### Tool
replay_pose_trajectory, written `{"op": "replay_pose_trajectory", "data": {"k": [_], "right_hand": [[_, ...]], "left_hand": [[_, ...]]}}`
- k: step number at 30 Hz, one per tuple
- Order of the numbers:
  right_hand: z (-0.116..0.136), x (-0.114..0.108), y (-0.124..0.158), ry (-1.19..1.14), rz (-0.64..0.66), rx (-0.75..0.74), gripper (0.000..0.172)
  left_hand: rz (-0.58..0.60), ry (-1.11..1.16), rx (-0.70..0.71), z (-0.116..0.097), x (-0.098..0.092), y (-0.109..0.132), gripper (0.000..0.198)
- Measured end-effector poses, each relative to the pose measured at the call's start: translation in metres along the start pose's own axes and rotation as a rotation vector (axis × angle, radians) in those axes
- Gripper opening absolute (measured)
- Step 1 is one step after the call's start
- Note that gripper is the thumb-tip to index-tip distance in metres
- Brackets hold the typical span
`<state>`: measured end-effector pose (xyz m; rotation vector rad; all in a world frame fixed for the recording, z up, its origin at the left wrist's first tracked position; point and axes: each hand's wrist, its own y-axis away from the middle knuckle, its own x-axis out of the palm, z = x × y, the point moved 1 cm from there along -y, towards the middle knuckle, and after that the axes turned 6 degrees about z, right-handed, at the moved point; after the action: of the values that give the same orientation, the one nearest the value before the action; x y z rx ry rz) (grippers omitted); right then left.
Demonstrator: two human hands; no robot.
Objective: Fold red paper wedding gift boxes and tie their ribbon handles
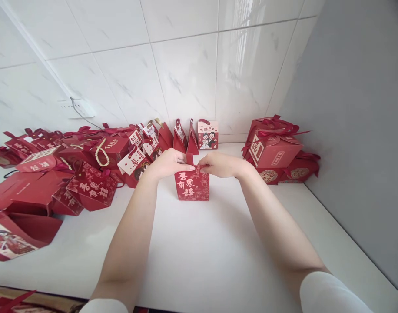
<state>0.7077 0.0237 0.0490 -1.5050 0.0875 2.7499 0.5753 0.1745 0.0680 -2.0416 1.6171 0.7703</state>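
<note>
A red gift box (193, 186) with white Chinese characters and a pale floral pattern stands upright on the white tabletop, in the middle of the head view. A red ribbon loop (189, 159) sticks up from its top. My left hand (173, 163) pinches the top edge on the left, thumb in front and fingers behind. On the right side of the same edge, my right hand (217, 165) grips with thumb and fingers close together. The fingertips behind the box are hidden.
Many red gift boxes (93, 184) crowd the left side. Several small boxes (208, 135) line the tiled wall at the back. Stacked ribbon-tied boxes (277, 150) stand at the right, beside a grey panel (358, 130). A cable (83, 115) runs from a wall socket.
</note>
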Motion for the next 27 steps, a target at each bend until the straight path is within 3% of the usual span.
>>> {"op": "replay_pose_trajectory", "data": {"k": [3,9,17,21,24,27], "right_hand": [[0.011,-0.010,0.011,-0.017,-0.029,0.008,0.019],[0.026,-0.022,0.026,-0.114,-0.096,-0.071,0.018],[0.017,-0.018,0.015,-0.263,-0.170,-0.159,0.025],[0.015,-0.020,0.016,-0.295,-0.215,-0.137,0.024],[0.015,-0.021,0.016,-0.310,-0.220,-0.112,0.023],[0.016,-0.020,0.015,-0.290,-0.229,-0.095,0.022]], "left_hand": [[0.029,-0.004,0.032,-0.011,0.001,0.006,0.025],[-0.102,0.084,0.064,-0.030,0.004,0.017,0.031],[-0.290,0.217,0.014,-0.027,0.006,0.011,0.038],[-0.209,0.150,0.004,-0.030,-0.002,0.016,0.042],[-0.140,-0.007,0.024,-0.034,-0.006,0.022,0.030],[-0.143,-0.080,0.031,-0.037,-0.005,0.025,0.023]]}}
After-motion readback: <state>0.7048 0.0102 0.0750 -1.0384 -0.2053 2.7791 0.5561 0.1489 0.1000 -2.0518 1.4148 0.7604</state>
